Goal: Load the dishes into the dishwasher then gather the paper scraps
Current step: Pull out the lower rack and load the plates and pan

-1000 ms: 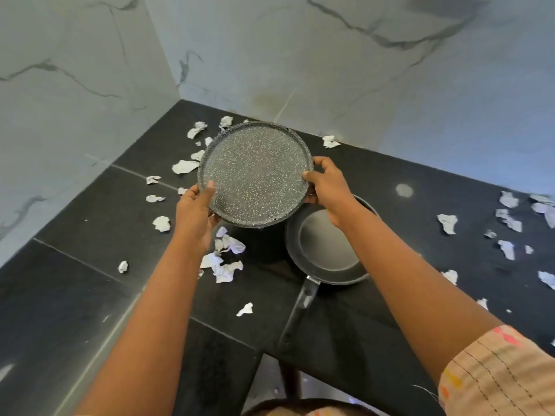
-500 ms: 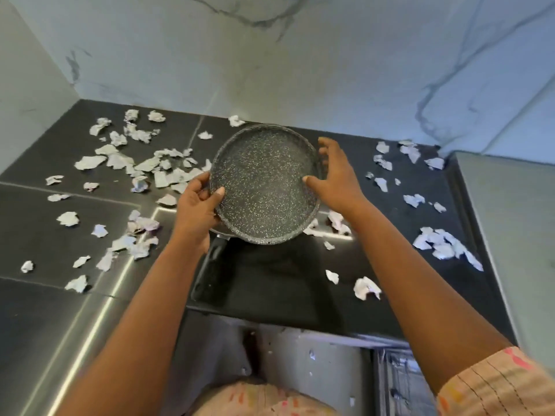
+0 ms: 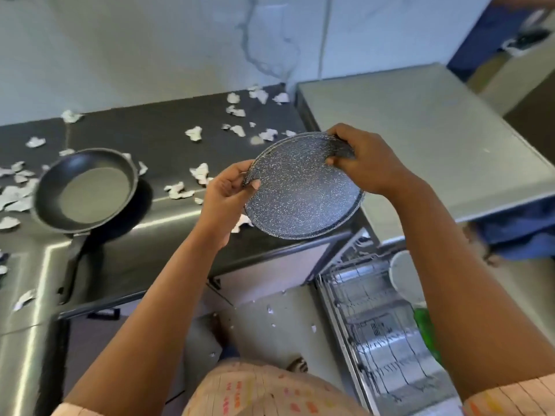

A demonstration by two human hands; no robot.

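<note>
Holding the speckled plate (image 3: pixel 303 187) at chest height over the counter's (image 3: pixel 156 136) edge, I keep it tilted and clear of everything, because its slot, I judge, is in the open dishwasher rack (image 3: pixel 375 319) below on my right. My left hand (image 3: pixel 225 199) pinches the near-left rim, thumb on top and fingers curled under; my right hand (image 3: pixel 369 163) clamps the far rim the same way, so both are closed on the plate. A frying pan (image 3: pixel 87 190) waits on the counter among the paper scraps (image 3: pixel 198 172), which nobody has gathered yet.
</note>
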